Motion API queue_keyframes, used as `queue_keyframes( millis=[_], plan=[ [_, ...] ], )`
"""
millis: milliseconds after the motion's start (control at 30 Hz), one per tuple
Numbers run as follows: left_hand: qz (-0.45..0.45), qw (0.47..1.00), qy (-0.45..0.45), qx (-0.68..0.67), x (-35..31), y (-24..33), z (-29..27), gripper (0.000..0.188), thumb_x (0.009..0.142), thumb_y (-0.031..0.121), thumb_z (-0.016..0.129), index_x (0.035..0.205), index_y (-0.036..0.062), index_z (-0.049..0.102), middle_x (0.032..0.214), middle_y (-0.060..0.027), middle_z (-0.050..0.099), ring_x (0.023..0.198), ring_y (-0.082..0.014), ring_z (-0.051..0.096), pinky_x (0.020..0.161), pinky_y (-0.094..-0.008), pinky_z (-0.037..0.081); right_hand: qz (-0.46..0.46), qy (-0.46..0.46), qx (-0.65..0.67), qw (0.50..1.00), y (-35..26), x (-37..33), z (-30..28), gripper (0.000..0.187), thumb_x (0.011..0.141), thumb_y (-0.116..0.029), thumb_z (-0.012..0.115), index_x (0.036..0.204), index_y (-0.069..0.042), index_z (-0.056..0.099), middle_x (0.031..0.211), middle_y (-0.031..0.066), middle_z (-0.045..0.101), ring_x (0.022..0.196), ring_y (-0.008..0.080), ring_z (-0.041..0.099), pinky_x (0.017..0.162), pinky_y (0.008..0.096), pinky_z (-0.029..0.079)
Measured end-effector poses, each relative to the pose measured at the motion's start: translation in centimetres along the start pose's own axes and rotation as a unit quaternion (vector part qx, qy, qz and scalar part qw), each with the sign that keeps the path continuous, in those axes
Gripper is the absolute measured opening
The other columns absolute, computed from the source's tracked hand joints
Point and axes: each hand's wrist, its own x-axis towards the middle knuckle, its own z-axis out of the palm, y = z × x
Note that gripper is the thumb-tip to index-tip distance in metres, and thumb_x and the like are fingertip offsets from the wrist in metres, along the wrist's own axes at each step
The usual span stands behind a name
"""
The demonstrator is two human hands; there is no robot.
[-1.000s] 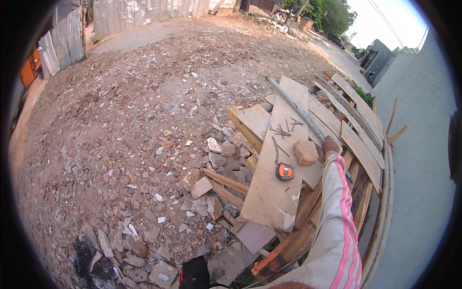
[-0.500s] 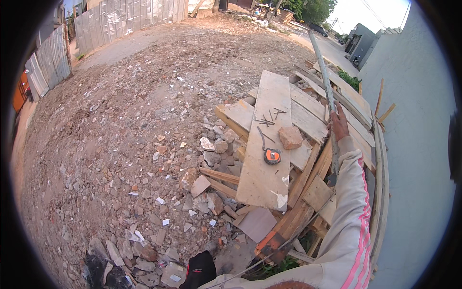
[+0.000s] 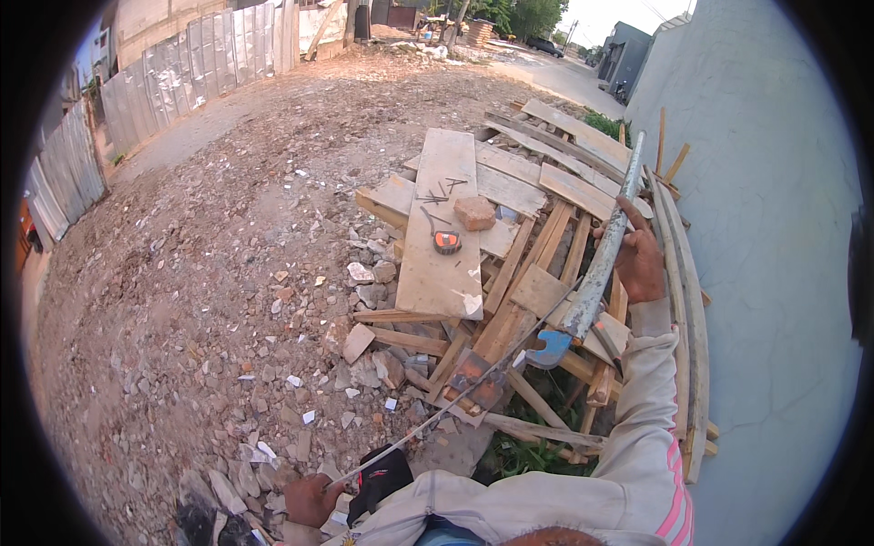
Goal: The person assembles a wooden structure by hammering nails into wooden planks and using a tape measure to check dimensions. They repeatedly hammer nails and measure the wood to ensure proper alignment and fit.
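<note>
My right hand (image 3: 640,259) is wrapped round a long grey metal pipe (image 3: 596,287), held at a slant over the wood pile. At the pipe's lower end sits a blue hooked jaw (image 3: 548,349). My left hand (image 3: 312,500), low in the view, is closed on the end of a thin metal rod (image 3: 423,425). The rod runs up and right, passing close by the blue jaw; whether they touch I cannot tell. A pale board (image 3: 437,287) to the left of the pipe carries an orange and black tape measure (image 3: 447,242), a brick piece (image 3: 474,213) and several nails (image 3: 439,195).
Loose planks (image 3: 537,259) are heaped under and around the board. A grey wall (image 3: 765,273) rises along the right side. Stony rubble (image 3: 209,291) covers the ground to the left, up to a metal sheet fence (image 3: 191,68). A black cloth item (image 3: 382,478) is beside my left hand.
The pipe has come nearer and swung, bringing its blue jaw into sight. My left hand has come into view with the rod. The whole scene has shifted left.
</note>
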Motion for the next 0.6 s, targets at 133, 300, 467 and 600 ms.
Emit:
queue_keyframes(
  millis=[133, 300, 467, 600],
  plan=[
    [0.002, 1.000, 0.017, 0.012, -0.5, -0.2, 0.2, 0.038, 0.084, 0.040, 0.080, 0.070, 0.0073, 0.066, 0.062, -0.0130, 0.061, 0.057, -0.0356, 0.063, 0.053, -0.0480, 0.043, -0.053, 0.012, -0.062, 0.997, -2.5, -4.5, 1.4, 0.077, 0.083, 0.002, 0.050, 0.158, -0.005, 0.037, 0.112, 0.0168, 0.066, 0.111, 0.0258, 0.067, 0.095, 0.0378, 0.056],
    [0.009, 1.000, 0.030, -0.002, -0.5, -0.4, -0.2, 0.036, 0.084, 0.036, 0.081, 0.070, 0.0067, 0.066, 0.063, -0.0125, 0.062, 0.057, -0.0356, 0.063, 0.053, -0.0468, 0.045, -0.292, 0.136, -0.638, 0.699, 0.6, -2.8, 2.7, 0.052, 0.079, -0.015, 0.079, 0.129, -0.014, 0.063, 0.096, 0.0098, 0.064, 0.088, 0.0247, 0.067, 0.074, 0.0389, 0.056],
    [0.025, 0.999, 0.019, -0.011, 1.0, 0.8, -0.2, 0.036, 0.085, 0.033, 0.082, 0.071, 0.0052, 0.065, 0.063, -0.0140, 0.060, 0.057, -0.0353, 0.062, 0.052, -0.0449, 0.043, -0.437, 0.065, -0.726, 0.528, 2.2, 1.5, 0.6, 0.040, 0.073, -0.013, 0.079, 0.110, -0.016, 0.065, 0.104, 0.0066, 0.062, 0.100, 0.0297, 0.064, 0.080, 0.0424, 0.055],
    [0.011, 0.999, 0.006, -0.034, 0.3, -0.2, -0.3, 0.034, 0.085, 0.032, 0.081, 0.072, 0.0055, 0.065, 0.062, -0.0149, 0.058, 0.057, -0.0351, 0.060, 0.053, -0.0461, 0.042, -0.363, -0.018, -0.655, 0.663, 2.7, -0.9, 0.4, 0.043, 0.077, -0.014, 0.080, 0.117, -0.013, 0.065, 0.105, 0.0099, 0.070, 0.092, 0.0317, 0.070, 0.077, 0.0430, 0.057]
  ],
)
